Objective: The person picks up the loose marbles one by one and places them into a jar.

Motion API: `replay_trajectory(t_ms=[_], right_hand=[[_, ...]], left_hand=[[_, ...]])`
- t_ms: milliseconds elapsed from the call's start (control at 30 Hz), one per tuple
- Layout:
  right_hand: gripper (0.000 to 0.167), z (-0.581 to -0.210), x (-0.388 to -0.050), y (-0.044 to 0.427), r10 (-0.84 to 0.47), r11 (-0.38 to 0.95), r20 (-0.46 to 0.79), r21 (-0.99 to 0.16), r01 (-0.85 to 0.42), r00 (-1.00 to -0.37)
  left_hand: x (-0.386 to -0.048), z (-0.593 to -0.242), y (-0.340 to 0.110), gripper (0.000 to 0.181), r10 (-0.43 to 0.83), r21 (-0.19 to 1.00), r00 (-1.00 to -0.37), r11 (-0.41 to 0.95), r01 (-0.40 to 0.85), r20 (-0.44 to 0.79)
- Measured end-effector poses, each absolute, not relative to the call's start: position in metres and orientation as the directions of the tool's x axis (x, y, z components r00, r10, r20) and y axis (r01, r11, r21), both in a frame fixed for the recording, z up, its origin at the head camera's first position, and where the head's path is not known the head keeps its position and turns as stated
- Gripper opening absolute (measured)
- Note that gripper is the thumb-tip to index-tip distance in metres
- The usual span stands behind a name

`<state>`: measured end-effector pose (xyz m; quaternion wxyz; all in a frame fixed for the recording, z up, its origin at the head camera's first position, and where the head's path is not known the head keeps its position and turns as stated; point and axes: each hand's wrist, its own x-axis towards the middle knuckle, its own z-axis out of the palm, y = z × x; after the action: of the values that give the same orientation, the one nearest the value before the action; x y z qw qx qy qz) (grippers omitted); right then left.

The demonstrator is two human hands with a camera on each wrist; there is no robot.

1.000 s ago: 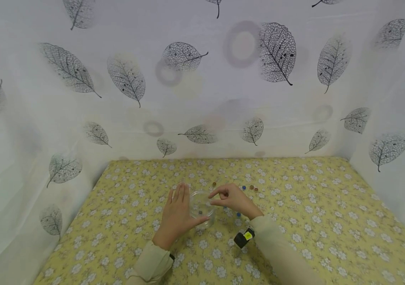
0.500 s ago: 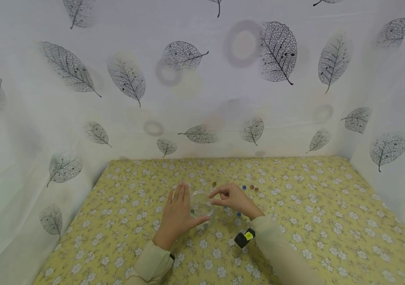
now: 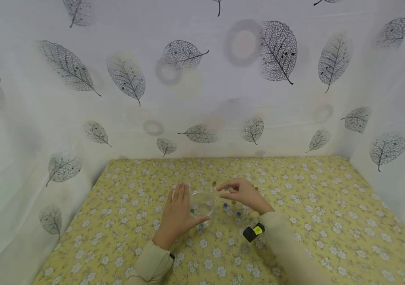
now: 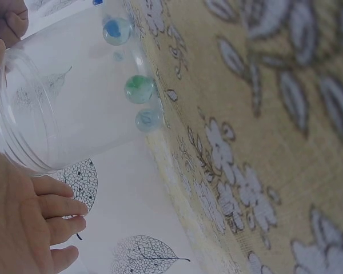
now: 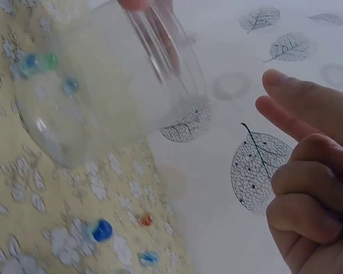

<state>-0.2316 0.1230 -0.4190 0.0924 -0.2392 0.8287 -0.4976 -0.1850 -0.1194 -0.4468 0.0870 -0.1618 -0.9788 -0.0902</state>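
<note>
A clear jar stands upright on the cloth. My left hand lies along its left side, fingers straight, thumb across the near side at the rim. Inside at the bottom sit several glass marbles, among them a green one and a blue one in the left wrist view. My right hand is in the air just right of the jar. Its thumb and index finger are extended with a gap between them, its other fingers bent, and it holds nothing.
Several loose marbles lie right of and beyond the jar: a blue marble, a dark blue one and an amber one. In the right wrist view an orange marble shows. A leaf-print curtain surrounds the yellow floral tablecloth.
A marble dropped to the jar's bottom and the marbles in it shifted. My right hand has moved right, away from the rim. The left hand has stayed put.
</note>
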Motion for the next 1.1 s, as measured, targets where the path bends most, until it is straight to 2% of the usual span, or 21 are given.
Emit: replay_trajectory(t_ms=[233,567,767,867,1100], right_hand=[[0.023,-0.415,-0.239,0.149,-0.44,0.407,0.084,-0.869,-0.282,-0.894],[0.037,-0.419,-0.254,0.189,-0.384,0.42,0.038,-0.883,-0.211,-0.922],[0.04,-0.428,-0.262,0.208,-0.37,0.433,0.004,-0.884,-0.177,-0.929],[0.037,-0.432,-0.265,0.215,-0.37,0.445,-0.01,-0.88,-0.168,-0.929],[0.024,-0.444,-0.27,0.224,-0.343,0.575,-0.052,-0.801,-0.166,-0.938]], left_hand=[[-0.184,-0.446,-0.119,0.116,0.297,0.155,-0.934,0.932,0.329,0.198],[-0.184,-0.445,-0.119,0.117,0.293,0.157,-0.94,0.934,0.321,0.176],[-0.184,-0.444,-0.119,0.117,0.291,0.162,-0.941,0.934,0.319,0.174],[-0.184,-0.444,-0.119,0.117,0.295,0.163,-0.939,0.932,0.324,0.177],[-0.184,-0.444,-0.119,0.117,0.295,0.161,-0.939,0.932,0.323,0.178]])
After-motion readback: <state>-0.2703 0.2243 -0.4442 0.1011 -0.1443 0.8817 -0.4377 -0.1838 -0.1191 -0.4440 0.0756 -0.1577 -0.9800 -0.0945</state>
